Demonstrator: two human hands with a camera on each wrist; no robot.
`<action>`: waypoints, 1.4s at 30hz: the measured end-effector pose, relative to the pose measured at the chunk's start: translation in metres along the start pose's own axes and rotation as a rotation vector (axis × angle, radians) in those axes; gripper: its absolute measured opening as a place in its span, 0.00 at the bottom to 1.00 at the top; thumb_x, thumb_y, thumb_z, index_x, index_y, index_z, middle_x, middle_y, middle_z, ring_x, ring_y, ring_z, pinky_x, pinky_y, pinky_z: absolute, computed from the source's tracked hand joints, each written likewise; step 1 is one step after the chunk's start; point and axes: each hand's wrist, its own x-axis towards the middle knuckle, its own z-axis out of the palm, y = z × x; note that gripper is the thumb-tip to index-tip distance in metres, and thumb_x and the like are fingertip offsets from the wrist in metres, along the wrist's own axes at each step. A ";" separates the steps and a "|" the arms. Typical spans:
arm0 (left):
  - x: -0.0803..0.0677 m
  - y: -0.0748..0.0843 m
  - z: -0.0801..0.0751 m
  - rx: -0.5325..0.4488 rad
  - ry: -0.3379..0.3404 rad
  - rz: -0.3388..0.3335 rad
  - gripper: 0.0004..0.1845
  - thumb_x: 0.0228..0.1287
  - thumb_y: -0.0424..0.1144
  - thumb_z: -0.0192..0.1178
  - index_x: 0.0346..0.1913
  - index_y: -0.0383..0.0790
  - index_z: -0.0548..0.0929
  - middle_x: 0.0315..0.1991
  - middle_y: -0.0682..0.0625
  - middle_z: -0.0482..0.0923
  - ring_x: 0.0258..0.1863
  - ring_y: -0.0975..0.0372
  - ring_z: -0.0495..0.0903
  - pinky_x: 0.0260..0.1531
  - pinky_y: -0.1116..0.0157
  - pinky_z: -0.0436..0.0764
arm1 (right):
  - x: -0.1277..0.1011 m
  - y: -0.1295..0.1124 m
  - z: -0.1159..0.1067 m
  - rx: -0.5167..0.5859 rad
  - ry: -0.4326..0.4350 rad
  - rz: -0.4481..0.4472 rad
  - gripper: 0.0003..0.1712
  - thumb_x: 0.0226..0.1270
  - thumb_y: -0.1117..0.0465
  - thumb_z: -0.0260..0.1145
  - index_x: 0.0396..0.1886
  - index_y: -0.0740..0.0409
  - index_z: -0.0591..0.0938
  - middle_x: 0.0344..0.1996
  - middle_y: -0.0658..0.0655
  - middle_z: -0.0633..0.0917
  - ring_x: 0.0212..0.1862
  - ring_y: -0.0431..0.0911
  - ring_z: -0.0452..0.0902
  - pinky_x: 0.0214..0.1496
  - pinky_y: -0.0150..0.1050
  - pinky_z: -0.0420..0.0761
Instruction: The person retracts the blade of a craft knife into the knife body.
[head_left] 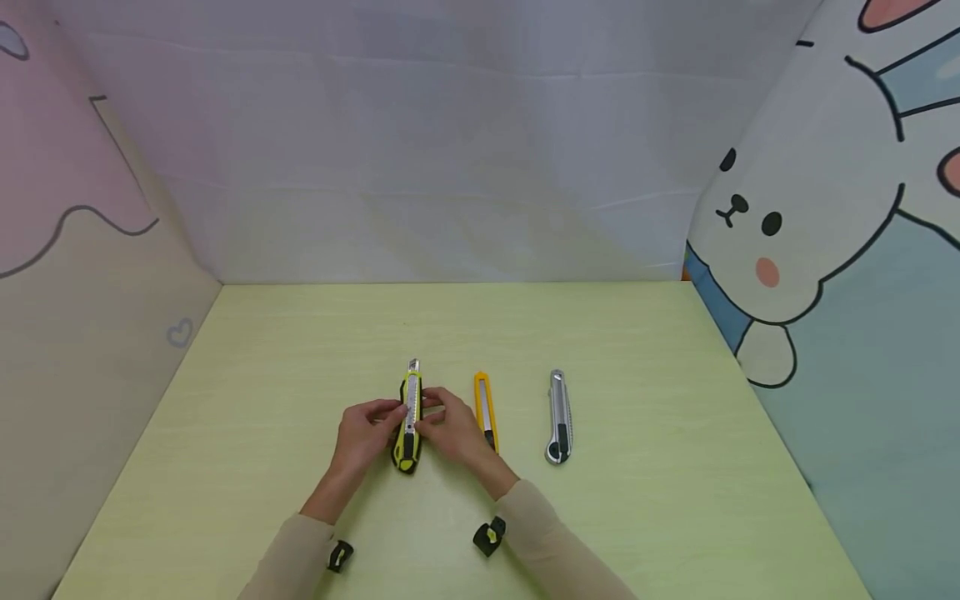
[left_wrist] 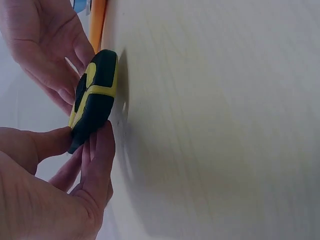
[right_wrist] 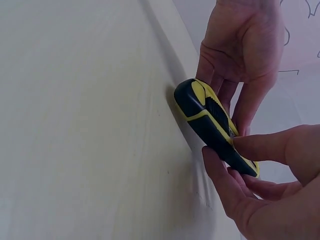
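Observation:
Both hands hold a yellow-and-black utility knife (head_left: 409,421) close over the table, its metal nose pointing away from me. My left hand (head_left: 365,434) pinches its left side between thumb and fingers. On the opposite side my right hand (head_left: 453,428) grips it, thumb on the upper face and fingers beneath. In the left wrist view the rounded black butt of the utility knife (left_wrist: 97,95) faces the camera, the left thumb and fingers at its edge. The right wrist view shows the black slider on the utility knife (right_wrist: 216,125); its front end is hidden behind the fingers.
A slim orange-yellow utility knife (head_left: 483,402) lies just right of my right hand, partly covered by it. Further right lies a silver-grey utility knife (head_left: 558,421). The pale wooden table (head_left: 637,517) meets a white backdrop (head_left: 450,167) behind and printed panels at both sides.

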 end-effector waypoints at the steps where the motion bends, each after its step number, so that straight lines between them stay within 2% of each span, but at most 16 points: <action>1: 0.000 -0.001 0.000 0.010 0.000 0.001 0.16 0.72 0.36 0.65 0.55 0.26 0.85 0.40 0.39 0.86 0.32 0.62 0.83 0.28 0.71 0.80 | 0.000 0.001 0.000 -0.004 -0.003 -0.004 0.28 0.67 0.69 0.71 0.66 0.62 0.76 0.54 0.60 0.83 0.48 0.51 0.86 0.48 0.42 0.84; 7: 0.001 -0.002 -0.001 0.066 0.005 0.012 0.16 0.72 0.37 0.65 0.54 0.27 0.86 0.39 0.40 0.87 0.34 0.61 0.82 0.29 0.71 0.78 | -0.001 0.002 0.000 -0.021 -0.017 -0.036 0.30 0.66 0.71 0.70 0.67 0.65 0.75 0.55 0.62 0.84 0.49 0.53 0.86 0.49 0.42 0.84; 12: 0.002 -0.003 0.000 0.091 0.009 0.016 0.17 0.71 0.37 0.66 0.54 0.26 0.86 0.39 0.39 0.87 0.34 0.60 0.82 0.28 0.71 0.78 | 0.001 0.004 0.002 -0.020 -0.021 -0.024 0.31 0.67 0.71 0.70 0.69 0.66 0.74 0.56 0.63 0.83 0.49 0.53 0.86 0.49 0.41 0.84; 20: 0.006 -0.002 0.001 0.149 0.017 0.049 0.17 0.71 0.38 0.67 0.52 0.25 0.87 0.38 0.38 0.87 0.35 0.57 0.84 0.28 0.70 0.78 | 0.002 0.005 0.004 -0.034 -0.003 -0.047 0.31 0.64 0.73 0.71 0.67 0.70 0.76 0.53 0.64 0.85 0.49 0.54 0.86 0.50 0.42 0.84; 32: 0.010 -0.002 0.001 0.193 0.056 0.042 0.15 0.70 0.37 0.66 0.50 0.26 0.87 0.39 0.38 0.88 0.35 0.56 0.85 0.28 0.69 0.77 | 0.004 0.003 0.007 -0.079 0.006 -0.054 0.28 0.66 0.72 0.71 0.66 0.69 0.77 0.55 0.63 0.86 0.49 0.52 0.86 0.50 0.40 0.84; 42: 0.010 0.000 0.001 0.261 0.070 -0.015 0.16 0.69 0.39 0.67 0.53 0.32 0.87 0.39 0.42 0.89 0.34 0.57 0.86 0.29 0.65 0.74 | 0.001 0.003 0.007 -0.072 0.021 -0.054 0.24 0.70 0.68 0.68 0.64 0.67 0.79 0.55 0.62 0.85 0.48 0.50 0.86 0.49 0.40 0.83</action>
